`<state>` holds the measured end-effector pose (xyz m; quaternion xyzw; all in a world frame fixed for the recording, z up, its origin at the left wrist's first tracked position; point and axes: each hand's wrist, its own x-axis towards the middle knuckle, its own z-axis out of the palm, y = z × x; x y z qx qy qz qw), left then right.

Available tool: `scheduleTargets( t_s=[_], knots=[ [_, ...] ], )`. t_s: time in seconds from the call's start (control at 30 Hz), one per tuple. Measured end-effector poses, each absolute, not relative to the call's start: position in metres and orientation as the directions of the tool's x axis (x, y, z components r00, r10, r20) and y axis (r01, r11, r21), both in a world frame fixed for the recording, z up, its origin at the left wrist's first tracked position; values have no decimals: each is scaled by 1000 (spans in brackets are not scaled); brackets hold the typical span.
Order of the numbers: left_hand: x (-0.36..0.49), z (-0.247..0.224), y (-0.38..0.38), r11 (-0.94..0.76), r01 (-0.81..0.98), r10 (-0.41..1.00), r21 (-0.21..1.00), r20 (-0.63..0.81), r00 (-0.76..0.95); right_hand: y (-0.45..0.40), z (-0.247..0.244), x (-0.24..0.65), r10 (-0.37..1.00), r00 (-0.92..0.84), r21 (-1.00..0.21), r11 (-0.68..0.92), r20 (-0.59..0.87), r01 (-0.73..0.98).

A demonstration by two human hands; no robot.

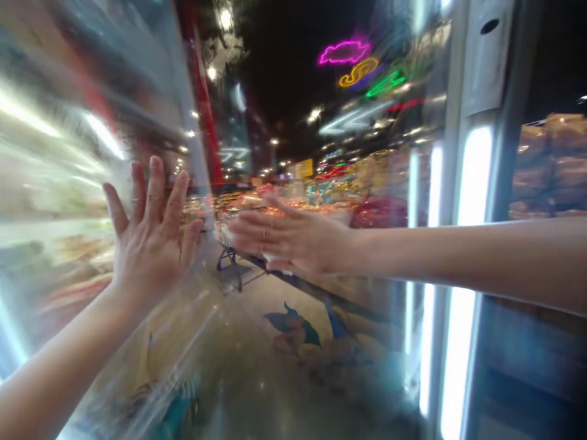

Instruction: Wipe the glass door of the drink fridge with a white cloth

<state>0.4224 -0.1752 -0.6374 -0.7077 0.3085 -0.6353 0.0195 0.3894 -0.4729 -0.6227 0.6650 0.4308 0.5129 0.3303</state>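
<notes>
**Two open hands at a glass door**

A tall glass door is filling the left side, its smooth pane smearing shelf lights and blurred goods behind it. A pale metal frame with glowing white strips is standing upright on the right. The glossy floor is reflecting light and showing a painted fish shape. Far off, a cart is standing in the aisle beneath curly neon signs. The left hand is spreading flat, fingers up, empty, against or just beside the pane; contact is too blurred to tell. The right hand is reaching leftward, fingers straight, released, holding nothing, near the door's edge.
</notes>
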Motion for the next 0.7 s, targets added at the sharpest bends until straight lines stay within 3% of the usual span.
scheduleTargets(
  t_s=[0.1,0.13,0.2,0.3,0.37,0.43,0.5,0.57,0.7],
  knots=[
    [418,-640,-178,-823,-417,-437,-387,899,29,-475,-616,384,697,110,681,-717,709,149],
    [415,-641,-180,-830,-422,-422,-365,905,46,-475,-621,381,648,128,633,-761,751,143],
    [411,-649,-185,-840,-435,-393,-323,916,78,-477,-648,378,724,204,692,-689,659,215],
    [407,-670,-196,-822,-439,-434,-363,899,68,-494,-698,375,905,314,808,-404,286,429],
    [406,-685,-203,-794,-432,-496,-429,867,50,-519,-706,376,875,324,773,-475,360,421],
    [405,-696,-208,-776,-433,-525,-458,850,42,-550,-695,377,732,261,667,-681,630,302],
    [403,-700,-211,-776,-438,-522,-454,852,42,-577,-690,377,571,149,539,-816,807,208],
    [401,-702,-212,-784,-447,-507,-431,860,60,-595,-709,374,555,111,530,-826,824,192],
    [398,-712,-221,-791,-486,-470,-372,878,93,-608,-766,366,784,168,741,-620,597,259]
  ],
)
